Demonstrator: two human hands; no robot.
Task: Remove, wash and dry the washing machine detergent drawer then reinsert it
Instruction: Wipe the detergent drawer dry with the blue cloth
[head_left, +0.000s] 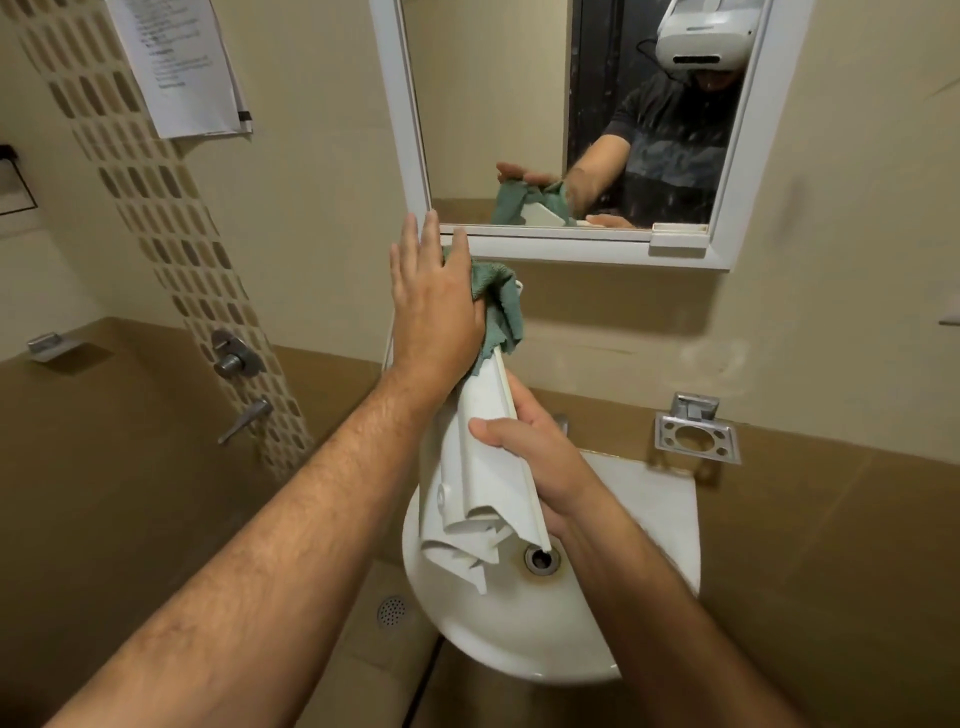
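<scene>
Detergent drawer (480, 467): white plastic, tilted on end, centre of frame.
Cloth (501, 306): green, draped over the drawer's upper end.

cream walls meet a brown tiled lower band around a white basin (649, 499). above the basin hangs a white-framed mirror (737, 171); left of it, a mosaic strip (171, 228) and possibly shower taps (236, 356).

warm dim indoor light, soft shadows, wide-angle edge distortion
</scene>
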